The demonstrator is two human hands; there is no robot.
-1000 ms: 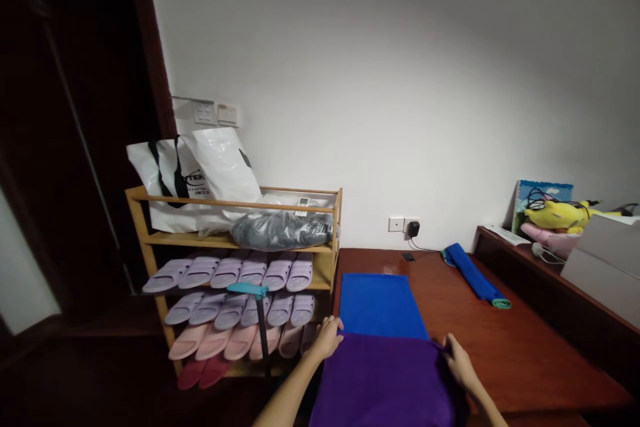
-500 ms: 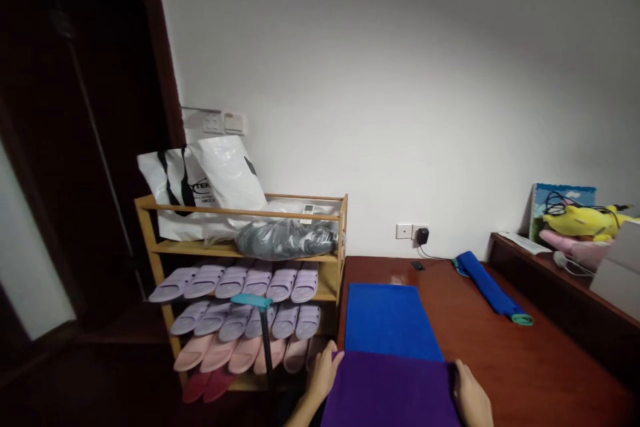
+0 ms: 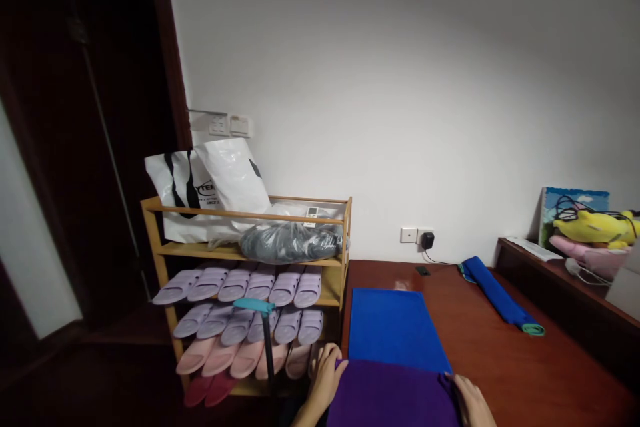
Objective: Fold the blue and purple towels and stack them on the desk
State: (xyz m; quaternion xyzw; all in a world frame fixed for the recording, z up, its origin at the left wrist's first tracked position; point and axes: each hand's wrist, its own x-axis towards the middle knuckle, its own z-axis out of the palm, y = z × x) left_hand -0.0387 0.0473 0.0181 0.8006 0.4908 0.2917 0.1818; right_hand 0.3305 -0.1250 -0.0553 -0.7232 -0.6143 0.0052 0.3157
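A purple cloth [image 3: 393, 395] is spread flat at the bottom of the view, over the near part of a blue cloth [image 3: 395, 327] on the table. My left hand [image 3: 327, 373] pinches the purple cloth's far left corner, where a bit of purple shows between the fingers. At the far right corner, my right hand [image 3: 470, 397] has its fingers closed on the cloth's edge, which is slightly bunched there. Both hands are cut off below by the frame.
A wooden shoe rack [image 3: 250, 253] with slippers, a white bag [image 3: 233, 177] and a plastic-wrapped bundle stands left of the table [image 3: 480, 340]. A rolled blue cloth [image 3: 503, 297] lies at the right. Behind it is a plugged-in adapter [image 3: 427, 240]; a raised ledge holds a yellow plush toy [image 3: 590, 225].
The view has shifted slightly, so the surroundings sit a little lower and farther right. My fingers have curled more on both corners, and the purple cloth's right corner is now bunched.
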